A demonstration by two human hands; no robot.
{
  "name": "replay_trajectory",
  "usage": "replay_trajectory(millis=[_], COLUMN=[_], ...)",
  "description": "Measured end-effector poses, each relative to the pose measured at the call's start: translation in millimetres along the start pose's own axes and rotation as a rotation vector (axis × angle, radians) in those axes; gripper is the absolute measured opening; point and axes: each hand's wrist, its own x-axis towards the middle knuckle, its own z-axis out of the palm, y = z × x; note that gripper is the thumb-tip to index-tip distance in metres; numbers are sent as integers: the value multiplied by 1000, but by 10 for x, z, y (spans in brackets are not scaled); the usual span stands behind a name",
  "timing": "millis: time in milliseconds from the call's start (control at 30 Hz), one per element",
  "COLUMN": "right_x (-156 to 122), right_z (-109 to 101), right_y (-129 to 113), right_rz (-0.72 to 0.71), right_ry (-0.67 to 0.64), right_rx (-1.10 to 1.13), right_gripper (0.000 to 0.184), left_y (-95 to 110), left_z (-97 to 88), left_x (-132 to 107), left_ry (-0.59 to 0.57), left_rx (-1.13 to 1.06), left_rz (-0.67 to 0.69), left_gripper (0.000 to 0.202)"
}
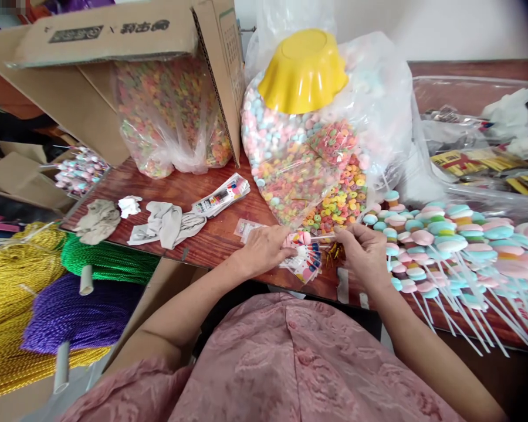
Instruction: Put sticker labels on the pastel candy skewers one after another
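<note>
My left hand [266,251] is closed at the table's front edge, its fingers on a small printed plastic bag. A pink marshmallow pop [304,237] lies at those fingertips; whether it is fully inside the bag I cannot tell. My right hand [364,253] pinches the far end of the pop's white stick [323,237]. Just below, several printed bags [307,265] lie fanned out. Gold twist ties [334,254] sit between the two hands. Right of my right hand is a big pile of marshmallow pops [449,240] in pink, blue and yellow, sticks pointing toward me.
Behind my hands stands a large bag of marshmallows and ring candies [286,170], topped by a yellow bowl [303,70]. A cardboard box [220,76] holds more candy. Gloves [167,225] and a bag stack [222,195] lie left. A clear bin [466,190] stands right.
</note>
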Motion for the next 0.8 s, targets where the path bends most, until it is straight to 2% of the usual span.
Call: replay_trajectory(millis=[133, 267, 433, 500, 567, 700, 733, 800], right_x=[-6, -23, -63, -64, -35, 112, 146, 177], right_z=[-27, 31, 163, 166, 114, -54, -78, -81], right_y=[-115, -108, 10, -6, -67, -198, -210, -206], right_rz=[-72, -89, 4, -47, -236, -799, -887, -969], right_ry=[-18, -92, -225, -234, -224, -246, -257, -273], right_rx=[-161, -225, -58, -5, -83, -457, -521, -586], right_gripper=[45, 44, 46, 46, 41, 27, 27, 29], left_y=[78, 119, 51, -1, -52, -112, -115, -107], left_z=[-19, 1, 63, 84, 84, 12, -13, -54], left_x=[-10, 27, 82, 95, 99, 93, 92, 95], left_ry=[6, 4, -2, -30, -118, -345, -376, -383], left_rx=[191, 245, 72, -80, -275, -575, -625, -715], left_rz=[-25, -11, -7, 33, 95, 141, 132, 95], left_gripper=[35, 35, 39, 36, 32, 30, 30, 32])
